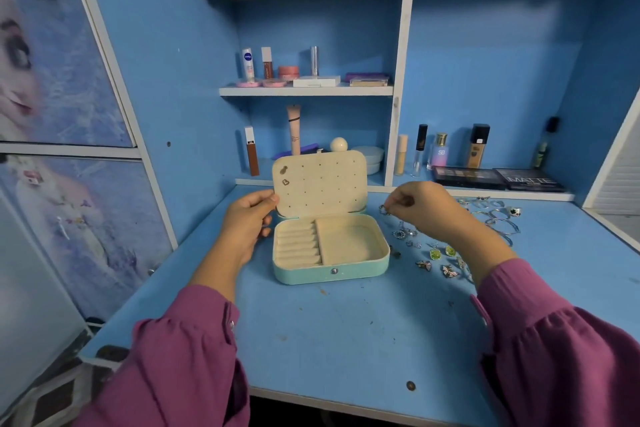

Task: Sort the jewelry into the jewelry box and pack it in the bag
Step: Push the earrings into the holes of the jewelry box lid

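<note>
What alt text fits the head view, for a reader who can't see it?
A person at a blue desk holds the lid of an open jewelry box with the left hand while the right hand pinches a small ring beside it. More jewelry lies on the desk right of the box; cosmetics fill shelves behind.

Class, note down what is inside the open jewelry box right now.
The jewelry box base shows bare ring rolls and a bare cream tray. Two small studs sit pinned in the lid. Nothing inside looks covered.
</note>
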A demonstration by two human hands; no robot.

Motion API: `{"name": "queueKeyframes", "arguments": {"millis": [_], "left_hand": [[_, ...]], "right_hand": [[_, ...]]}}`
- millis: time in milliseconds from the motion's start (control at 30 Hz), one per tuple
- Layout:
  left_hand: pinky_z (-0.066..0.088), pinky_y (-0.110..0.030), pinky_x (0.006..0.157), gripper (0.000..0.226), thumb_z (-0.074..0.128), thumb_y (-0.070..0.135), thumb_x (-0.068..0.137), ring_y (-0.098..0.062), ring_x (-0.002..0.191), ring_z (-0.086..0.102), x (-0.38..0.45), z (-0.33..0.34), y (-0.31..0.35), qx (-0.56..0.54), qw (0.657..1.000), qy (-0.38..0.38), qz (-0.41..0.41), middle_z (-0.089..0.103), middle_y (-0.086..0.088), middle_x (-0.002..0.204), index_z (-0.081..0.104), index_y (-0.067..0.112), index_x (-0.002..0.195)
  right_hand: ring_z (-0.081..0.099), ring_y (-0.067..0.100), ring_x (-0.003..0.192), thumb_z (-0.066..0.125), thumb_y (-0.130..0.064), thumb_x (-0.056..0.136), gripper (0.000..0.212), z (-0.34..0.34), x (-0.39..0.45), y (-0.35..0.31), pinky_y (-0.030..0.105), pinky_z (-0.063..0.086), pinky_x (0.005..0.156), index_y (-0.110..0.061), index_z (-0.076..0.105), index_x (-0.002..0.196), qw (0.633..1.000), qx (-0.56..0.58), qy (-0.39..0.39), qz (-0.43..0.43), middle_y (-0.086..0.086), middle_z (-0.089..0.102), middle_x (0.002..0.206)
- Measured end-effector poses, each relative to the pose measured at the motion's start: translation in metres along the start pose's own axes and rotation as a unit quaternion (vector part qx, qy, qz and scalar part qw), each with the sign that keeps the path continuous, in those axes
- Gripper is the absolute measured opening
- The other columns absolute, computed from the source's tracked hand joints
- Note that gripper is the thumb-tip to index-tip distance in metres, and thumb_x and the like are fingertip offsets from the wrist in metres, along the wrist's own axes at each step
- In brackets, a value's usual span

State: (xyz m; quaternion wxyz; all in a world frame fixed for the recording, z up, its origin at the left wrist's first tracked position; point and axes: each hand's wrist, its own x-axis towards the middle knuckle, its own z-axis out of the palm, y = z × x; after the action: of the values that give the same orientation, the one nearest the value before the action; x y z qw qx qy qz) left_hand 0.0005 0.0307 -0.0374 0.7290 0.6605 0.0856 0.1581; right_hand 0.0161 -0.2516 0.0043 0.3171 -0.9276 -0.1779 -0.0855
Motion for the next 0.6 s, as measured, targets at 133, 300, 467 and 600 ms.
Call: {"name": "queueKeyframes", "arguments": {"millis": [133,300,467,600], "left_hand": [[0.036,-0.019,0.042,0.018,0.060,0.012,0.092,-0.010,0.056,0.039,0.000,-0.001,0.000,-0.002,1.000,0.001,-0.003,0.068,-0.003,0.092,0.068,0.011,0.108],[0.035,-0.018,0.041,0.015,0.061,0.010,0.091,-0.009,0.055,0.039,0.000,-0.002,-0.001,-0.018,1.000,-0.001,-0.004,0.066,-0.004,0.087,0.068,0.007,0.104],[0.035,-0.018,0.040,0.016,0.062,0.011,0.090,-0.009,0.056,0.039,-0.001,-0.002,0.000,-0.022,1.000,-0.002,-0.006,0.066,-0.004,0.085,0.068,0.006,0.104],[0.034,-0.018,0.041,0.013,0.063,0.012,0.090,-0.009,0.057,0.039,-0.003,0.000,0.002,-0.023,1.000,-0.002,-0.014,0.066,0.000,0.078,0.069,0.007,0.100]], "right_hand": [[0.053,-0.001,0.073,0.059,-0.008,0.089,0.014,0.025,0.001,-0.031,0.003,0.040,0.062,-0.013,0.071,0.095,0.998,0.036,-0.008,-0.053,-0.004,0.064,0.085],[0.059,0.016,0.092,0.056,-0.010,0.092,0.017,0.054,0.011,-0.064,0.025,0.046,0.081,-0.009,0.069,0.102,0.996,0.023,-0.016,-0.090,0.003,0.069,0.100],[0.053,0.023,0.104,0.053,-0.023,0.094,0.020,0.079,0.028,-0.086,0.036,0.042,0.088,-0.015,0.069,0.104,0.987,-0.080,0.039,-0.131,0.005,0.067,0.108],[0.049,0.023,0.108,0.046,-0.025,0.097,0.024,0.093,0.033,-0.097,0.033,0.031,0.086,-0.019,0.067,0.109,0.972,-0.145,0.084,-0.167,0.002,0.066,0.112]]}}
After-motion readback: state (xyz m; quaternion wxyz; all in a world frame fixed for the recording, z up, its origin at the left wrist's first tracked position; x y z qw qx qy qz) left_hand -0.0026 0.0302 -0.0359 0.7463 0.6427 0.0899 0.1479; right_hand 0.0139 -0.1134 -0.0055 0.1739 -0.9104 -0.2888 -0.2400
